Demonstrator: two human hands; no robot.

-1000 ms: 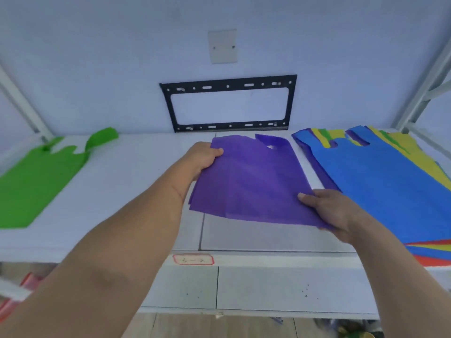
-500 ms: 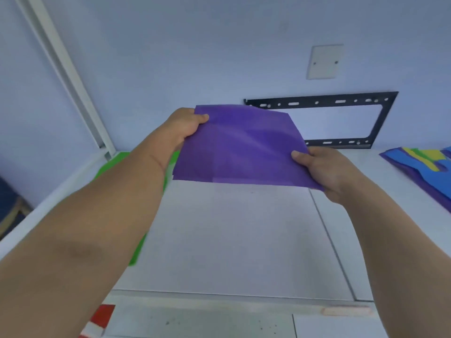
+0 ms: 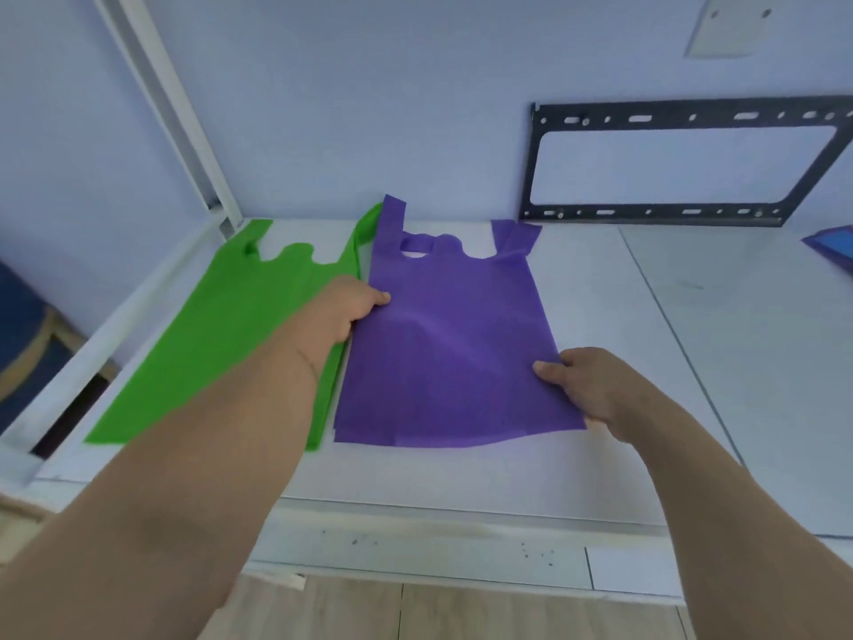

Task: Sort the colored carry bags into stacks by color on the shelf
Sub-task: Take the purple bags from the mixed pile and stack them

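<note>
A purple carry bag (image 3: 443,344) lies flat on the white shelf (image 3: 623,362), handles toward the wall. My left hand (image 3: 344,311) pinches its left edge, thumb on top. My right hand (image 3: 586,390) grips its near right corner. Just left of it lies a green carry bag (image 3: 231,334), flat, partly under my left forearm. The two bags touch along their long edges. A corner of the mixed pile of bags (image 3: 831,244), blue on top, shows at the far right edge.
A black metal wall bracket (image 3: 683,164) leans against the back wall on the right. A white shelf upright (image 3: 166,108) rises at the back left corner. The shelf's front rail (image 3: 438,542) runs below my arms.
Both hands carried the purple bag left from beside the mixed pile and lowered it from the air onto the shelf next to the green bag. The view swung left.
</note>
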